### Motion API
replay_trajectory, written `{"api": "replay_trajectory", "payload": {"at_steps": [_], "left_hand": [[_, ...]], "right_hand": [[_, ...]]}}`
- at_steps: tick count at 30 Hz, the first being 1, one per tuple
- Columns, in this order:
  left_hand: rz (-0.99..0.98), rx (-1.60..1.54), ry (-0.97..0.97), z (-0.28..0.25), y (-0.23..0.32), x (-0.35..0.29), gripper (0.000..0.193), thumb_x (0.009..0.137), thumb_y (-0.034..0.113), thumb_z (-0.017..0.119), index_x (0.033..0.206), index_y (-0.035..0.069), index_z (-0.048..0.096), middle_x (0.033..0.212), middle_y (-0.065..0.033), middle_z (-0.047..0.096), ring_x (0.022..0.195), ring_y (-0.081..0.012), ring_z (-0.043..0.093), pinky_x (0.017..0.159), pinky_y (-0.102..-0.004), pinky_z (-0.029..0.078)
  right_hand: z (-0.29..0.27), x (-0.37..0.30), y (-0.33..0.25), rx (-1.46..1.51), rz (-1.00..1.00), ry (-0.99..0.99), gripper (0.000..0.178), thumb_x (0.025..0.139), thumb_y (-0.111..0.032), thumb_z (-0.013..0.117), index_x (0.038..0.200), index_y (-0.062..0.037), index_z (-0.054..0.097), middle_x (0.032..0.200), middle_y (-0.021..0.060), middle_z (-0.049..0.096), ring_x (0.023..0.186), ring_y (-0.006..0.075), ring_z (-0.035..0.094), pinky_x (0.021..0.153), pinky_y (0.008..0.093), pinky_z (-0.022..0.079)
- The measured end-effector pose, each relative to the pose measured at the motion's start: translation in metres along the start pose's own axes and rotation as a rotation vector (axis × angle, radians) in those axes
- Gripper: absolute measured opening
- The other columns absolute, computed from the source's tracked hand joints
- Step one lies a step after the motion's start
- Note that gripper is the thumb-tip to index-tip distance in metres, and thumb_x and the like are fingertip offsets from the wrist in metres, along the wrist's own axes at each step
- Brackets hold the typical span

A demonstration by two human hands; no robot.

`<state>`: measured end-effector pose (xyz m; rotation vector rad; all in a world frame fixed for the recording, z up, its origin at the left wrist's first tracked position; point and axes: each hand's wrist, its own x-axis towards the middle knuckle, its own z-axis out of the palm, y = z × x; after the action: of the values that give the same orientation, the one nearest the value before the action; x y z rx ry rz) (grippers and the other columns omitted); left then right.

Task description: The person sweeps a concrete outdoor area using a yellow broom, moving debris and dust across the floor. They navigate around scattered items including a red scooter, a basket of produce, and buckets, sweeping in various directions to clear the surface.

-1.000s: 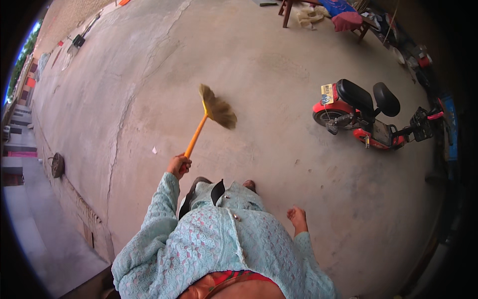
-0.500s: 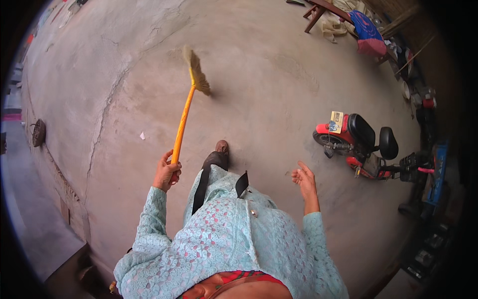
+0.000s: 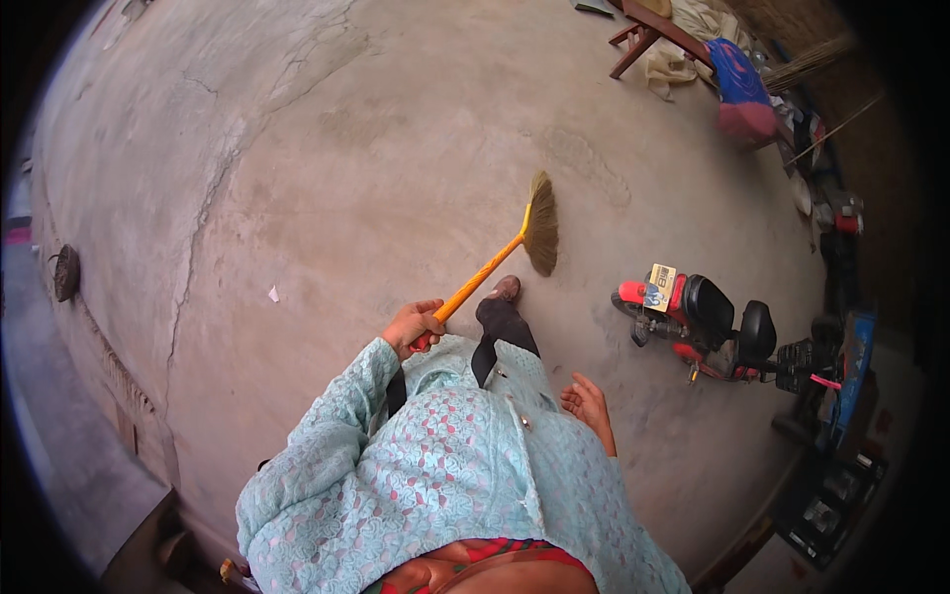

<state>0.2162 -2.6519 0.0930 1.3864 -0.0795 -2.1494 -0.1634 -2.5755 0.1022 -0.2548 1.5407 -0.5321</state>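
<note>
My left hand (image 3: pixel 414 327) is wrapped round the red end of a broom (image 3: pixel 485 272) with a yellow-orange handle. The handle slants away up and to the right, and its fan of tan bristles (image 3: pixel 542 223) is just beyond my shoe (image 3: pixel 505 288). Whether the bristles touch the floor I cannot tell. My right hand (image 3: pixel 588 401) hangs beside my light blue lace jacket (image 3: pixel 465 436), holding nothing, with its fingers loosely apart. One foot is forward, in dark trousers.
A red electric scooter (image 3: pixel 705 327) with black seats stands to the right on the concrete floor (image 3: pixel 396 198). A scrap of white paper (image 3: pixel 274 294) lies left of me. Far left is a dark basket (image 3: pixel 65 273). A wooden bench (image 3: pixel 653 30) with blue and pink cloth (image 3: pixel 740 94) is at far right.
The broom has swung from left to right, its bristles now ahead of my foot. My left hand has moved right with it. My right hand has dropped closer to my body.
</note>
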Motion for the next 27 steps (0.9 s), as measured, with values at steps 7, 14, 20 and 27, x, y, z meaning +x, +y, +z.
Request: {"api": "replay_trajectory", "payload": {"at_steps": [7, 14, 20, 27], "left_hand": [[0.094, -0.024, 0.376, 0.001, 0.036, 0.003, 0.062, 0.061, -0.008, 0.050, 0.119, -0.002, 0.030, 0.062, -0.0076, 0.048, 0.039, -0.0130, 0.044, 0.031, -0.0230, 0.032], [0.295, 0.084, 0.652, 0.011, 0.096, 0.009, 0.061, 0.061, -0.006, 0.047, 0.120, -0.001, 0.031, 0.057, -0.0032, 0.043, 0.040, -0.0121, 0.042, 0.032, -0.0242, 0.032], [0.377, 0.080, 0.608, 0.044, 0.150, -0.010, 0.066, 0.062, -0.004, 0.046, 0.125, 0.002, 0.026, 0.058, -0.0016, 0.042, 0.040, -0.0100, 0.041, 0.031, -0.0216, 0.031], [0.236, 0.033, 0.284, 0.064, 0.230, 0.013, 0.069, 0.062, -0.003, 0.047, 0.127, 0.005, 0.024, 0.066, -0.0040, 0.047, 0.042, -0.0082, 0.041, 0.030, -0.0188, 0.031]], "right_hand": [[-0.040, 0.090, -0.051, 0.069, 0.051, -0.027, 0.041, 0.080, -0.013, 0.045, 0.117, -0.0002, 0.036, 0.075, 0.0080, 0.054, 0.066, 0.0158, 0.053, 0.058, 0.0278, 0.045], [-0.062, 0.162, -0.151, 0.134, -0.012, -0.059, 0.037, 0.080, -0.013, 0.045, 0.114, -0.0006, 0.038, 0.074, 0.0079, 0.054, 0.064, 0.0162, 0.054, 0.055, 0.0277, 0.045], [-0.059, 0.218, -0.241, 0.012, -0.068, -0.042, 0.038, 0.080, -0.013, 0.046, 0.116, -0.0022, 0.038, 0.076, 0.0074, 0.053, 0.065, 0.0149, 0.053, 0.055, 0.0264, 0.046], [-0.004, 0.228, -0.309, -0.062, -0.102, -0.021, 0.040, 0.081, -0.013, 0.045, 0.119, -0.0032, 0.035, 0.076, 0.0057, 0.054, 0.065, 0.0142, 0.054, 0.057, 0.0269, 0.046]]}}
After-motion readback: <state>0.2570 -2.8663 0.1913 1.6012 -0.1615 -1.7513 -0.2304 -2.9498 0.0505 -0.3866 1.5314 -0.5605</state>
